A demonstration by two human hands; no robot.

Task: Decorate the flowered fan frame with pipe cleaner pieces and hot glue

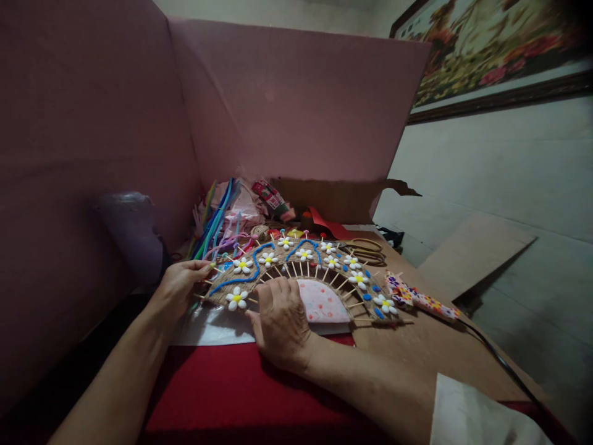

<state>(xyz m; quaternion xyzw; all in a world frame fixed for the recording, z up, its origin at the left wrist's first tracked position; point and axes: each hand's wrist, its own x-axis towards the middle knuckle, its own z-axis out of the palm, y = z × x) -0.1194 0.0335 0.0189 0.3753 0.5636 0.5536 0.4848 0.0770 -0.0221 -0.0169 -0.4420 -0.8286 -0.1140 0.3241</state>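
Your fan-shaped piece [306,254] looks light, its thin sticks [301,269] probably stiff yet easy to snap, while the twine band [280,254] should feel rough rather than slippery. The white flowers [236,298] seem liable to come off if pressed, so bare twine between them, or the pale dotted panel [324,303], looks the better hold. It sits in front of you, over the white sheet [210,334] and the cardboard [398,352], its long axis running left to right, the arch pointing away from you and the straight side toward you. Your left hand [178,285] pinches its left end, thumb and fingers nearly together; your right hand [283,327] curls over the panel, though I cannot tell whether it grips or merely rests
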